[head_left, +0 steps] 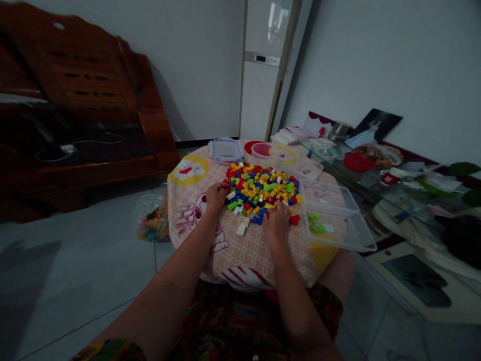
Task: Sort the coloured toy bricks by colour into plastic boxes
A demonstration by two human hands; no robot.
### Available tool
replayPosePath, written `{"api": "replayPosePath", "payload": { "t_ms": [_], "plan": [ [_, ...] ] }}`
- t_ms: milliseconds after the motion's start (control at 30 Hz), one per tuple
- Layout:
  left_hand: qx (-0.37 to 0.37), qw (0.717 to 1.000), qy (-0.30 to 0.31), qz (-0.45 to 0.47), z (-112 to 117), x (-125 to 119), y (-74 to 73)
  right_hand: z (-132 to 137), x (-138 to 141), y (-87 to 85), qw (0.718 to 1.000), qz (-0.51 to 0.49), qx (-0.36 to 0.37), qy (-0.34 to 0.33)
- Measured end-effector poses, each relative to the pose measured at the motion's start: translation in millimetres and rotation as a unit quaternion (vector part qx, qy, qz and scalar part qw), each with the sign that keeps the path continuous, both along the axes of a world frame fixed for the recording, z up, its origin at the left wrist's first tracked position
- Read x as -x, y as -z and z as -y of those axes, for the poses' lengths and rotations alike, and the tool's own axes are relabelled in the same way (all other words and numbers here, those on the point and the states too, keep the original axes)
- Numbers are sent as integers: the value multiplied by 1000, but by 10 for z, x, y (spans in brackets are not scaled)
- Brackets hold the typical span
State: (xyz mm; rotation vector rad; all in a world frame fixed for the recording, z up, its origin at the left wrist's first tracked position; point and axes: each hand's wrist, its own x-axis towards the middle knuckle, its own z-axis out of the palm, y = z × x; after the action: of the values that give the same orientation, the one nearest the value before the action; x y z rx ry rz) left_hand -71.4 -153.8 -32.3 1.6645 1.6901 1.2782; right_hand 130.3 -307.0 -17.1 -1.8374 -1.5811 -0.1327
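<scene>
A heap of small coloured building bricks (263, 188) lies on a round table covered with a patterned cloth (248, 250). My left hand (215, 196) rests at the heap's left edge, fingers curled into the bricks. My right hand (276, 220) lies palm down at the heap's near edge, fingers reaching into the bricks. What either hand holds is hidden. A few white bricks (242, 225) lie loose between my hands. A clear plastic box (340, 228) to the right holds a few green bricks (315, 223).
More clear containers (226, 149) and a red-rimmed bowl (262, 149) stand behind the heap. A bag of bricks (153, 223) lies on the floor at the left. A wooden bench (82, 115) stands at the left, a cluttered glass table (394, 185) at the right.
</scene>
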Motion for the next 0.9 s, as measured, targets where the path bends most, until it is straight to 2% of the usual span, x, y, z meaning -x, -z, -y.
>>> {"api": "replayPosePath", "payload": {
  "t_ms": [233,433,633,767,900],
  "plan": [
    [-3,1000,1,-1,23,0,-20,-147,72,36,999,-32,5,5],
    [17,1000,-1,5,26,-9,-30,-106,47,21,999,-38,-3,9],
    [14,1000,-4,9,38,-17,-48,-31,9,23,996,-54,-64,23],
    [14,1000,-6,6,42,-17,-53,10,-97,26,991,-69,-109,33],
    [8,1000,-1,0,28,-6,-38,108,-355,-76,986,-59,-142,63]
  ]
}}
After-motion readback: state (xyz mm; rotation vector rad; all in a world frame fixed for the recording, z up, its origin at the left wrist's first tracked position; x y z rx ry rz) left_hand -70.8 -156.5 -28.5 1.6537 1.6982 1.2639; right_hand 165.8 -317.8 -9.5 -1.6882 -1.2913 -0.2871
